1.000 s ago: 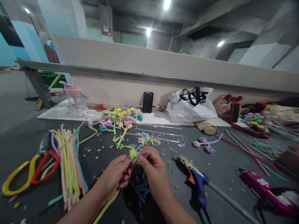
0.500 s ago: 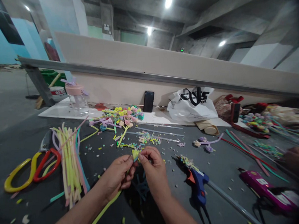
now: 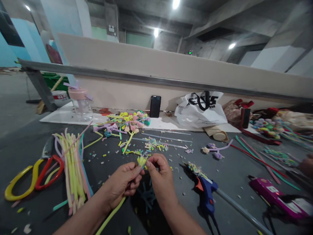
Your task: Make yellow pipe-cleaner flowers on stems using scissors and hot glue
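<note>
Dark work mat, littered with cut scraps.
Left of hands: bundle of pastel stems (image 3: 72,169), yellow and red scissors (image 3: 31,176). Right: blue glue gun (image 3: 206,194), then magenta glue gun (image 3: 274,197) farther right. Beyond hands: pile of finished flowers (image 3: 125,122), black phone (image 3: 155,106) upright against wall, white plastic bag (image 3: 200,110), clear jar with pink lid (image 3: 81,104).

Beside the blue-and-orange plastic glue gun (image 3: 206,194) lies a magenta one (image 3: 274,197); left of it, pale yellow fuzzy stems (image 3: 72,169) and red-and-yellow scissor handles (image 3: 32,180) on dark grey floor (image 3: 17,143).
</note>
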`<state>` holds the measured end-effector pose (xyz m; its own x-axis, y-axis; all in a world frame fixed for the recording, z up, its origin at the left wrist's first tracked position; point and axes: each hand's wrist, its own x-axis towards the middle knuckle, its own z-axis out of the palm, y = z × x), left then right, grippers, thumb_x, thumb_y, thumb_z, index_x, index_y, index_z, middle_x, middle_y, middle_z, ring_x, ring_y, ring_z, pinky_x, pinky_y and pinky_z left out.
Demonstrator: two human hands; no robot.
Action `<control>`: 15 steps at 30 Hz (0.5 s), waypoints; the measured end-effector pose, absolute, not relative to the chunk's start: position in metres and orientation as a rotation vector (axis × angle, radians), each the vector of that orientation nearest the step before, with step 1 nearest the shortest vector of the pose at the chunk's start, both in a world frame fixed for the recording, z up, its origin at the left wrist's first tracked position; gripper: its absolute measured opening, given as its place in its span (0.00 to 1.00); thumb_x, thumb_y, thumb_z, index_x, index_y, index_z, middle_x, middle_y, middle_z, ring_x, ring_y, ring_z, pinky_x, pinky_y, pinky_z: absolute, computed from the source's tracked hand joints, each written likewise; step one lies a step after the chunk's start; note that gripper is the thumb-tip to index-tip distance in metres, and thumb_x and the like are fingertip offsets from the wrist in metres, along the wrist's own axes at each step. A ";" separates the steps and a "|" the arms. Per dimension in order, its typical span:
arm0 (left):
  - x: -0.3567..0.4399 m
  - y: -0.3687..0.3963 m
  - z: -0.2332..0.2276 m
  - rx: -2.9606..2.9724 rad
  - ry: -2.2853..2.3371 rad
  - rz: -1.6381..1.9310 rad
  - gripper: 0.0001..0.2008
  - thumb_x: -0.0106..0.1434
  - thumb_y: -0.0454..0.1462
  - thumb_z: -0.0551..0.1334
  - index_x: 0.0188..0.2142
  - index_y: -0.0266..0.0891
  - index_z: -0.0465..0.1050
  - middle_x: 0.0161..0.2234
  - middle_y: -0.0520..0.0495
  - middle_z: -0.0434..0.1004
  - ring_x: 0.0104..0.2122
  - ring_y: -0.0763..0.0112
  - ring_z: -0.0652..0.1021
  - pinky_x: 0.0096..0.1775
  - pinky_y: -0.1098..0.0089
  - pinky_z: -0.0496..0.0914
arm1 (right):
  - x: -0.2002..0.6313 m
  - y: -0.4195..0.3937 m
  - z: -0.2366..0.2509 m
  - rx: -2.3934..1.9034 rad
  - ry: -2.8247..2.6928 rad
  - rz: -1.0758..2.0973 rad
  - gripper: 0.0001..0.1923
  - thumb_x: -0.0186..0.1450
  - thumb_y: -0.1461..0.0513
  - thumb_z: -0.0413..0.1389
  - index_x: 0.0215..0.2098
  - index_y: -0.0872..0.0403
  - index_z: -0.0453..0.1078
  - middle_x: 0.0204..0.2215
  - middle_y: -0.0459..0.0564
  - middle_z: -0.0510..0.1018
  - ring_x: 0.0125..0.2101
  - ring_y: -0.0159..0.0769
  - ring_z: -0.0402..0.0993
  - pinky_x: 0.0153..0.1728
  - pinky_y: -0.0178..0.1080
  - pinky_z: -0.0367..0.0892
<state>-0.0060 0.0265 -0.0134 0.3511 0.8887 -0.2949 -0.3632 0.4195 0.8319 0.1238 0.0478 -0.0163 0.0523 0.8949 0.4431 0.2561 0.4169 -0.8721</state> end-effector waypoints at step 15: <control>-0.005 0.027 -0.018 1.059 1.039 0.867 0.15 0.57 0.49 0.56 0.27 0.41 0.59 0.18 0.60 0.51 0.15 0.81 0.52 0.16 0.79 0.47 | 0.125 0.048 -0.019 -1.088 -1.519 0.668 0.04 0.57 0.66 0.53 0.25 0.54 0.65 0.26 0.44 0.66 0.29 0.32 0.63 0.31 0.34 0.59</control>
